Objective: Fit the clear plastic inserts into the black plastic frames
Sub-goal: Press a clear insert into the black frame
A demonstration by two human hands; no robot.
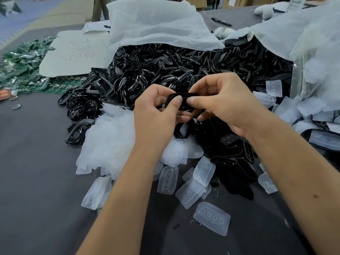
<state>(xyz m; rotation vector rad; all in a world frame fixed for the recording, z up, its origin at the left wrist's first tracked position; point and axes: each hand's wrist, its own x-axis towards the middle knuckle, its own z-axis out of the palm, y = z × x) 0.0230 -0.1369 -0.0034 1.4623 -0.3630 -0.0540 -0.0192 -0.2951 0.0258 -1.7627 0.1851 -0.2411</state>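
A: What lay in front of you, biggest first?

B: You had the grey table (36,162), then the white plastic bag (156,24) spilling its heap of black frames (147,70) toward you. To your left sat a pile of green circuit boards (20,70) beside a white sheet (73,52).

A: And closer in?

B: Clear inserts (211,218) were scattered near your forearms, some overlapping, one lying apart on the bare table.

A: What were your hands doing?

B: Your left hand (156,115) and right hand (224,103) both pinched one black frame (181,100), raised above the heap, thumbs pressed on its face. You couldn't tell whether an insert sat inside it.

A: Smallest thing?

B: A black marker (221,22) at the far edge.
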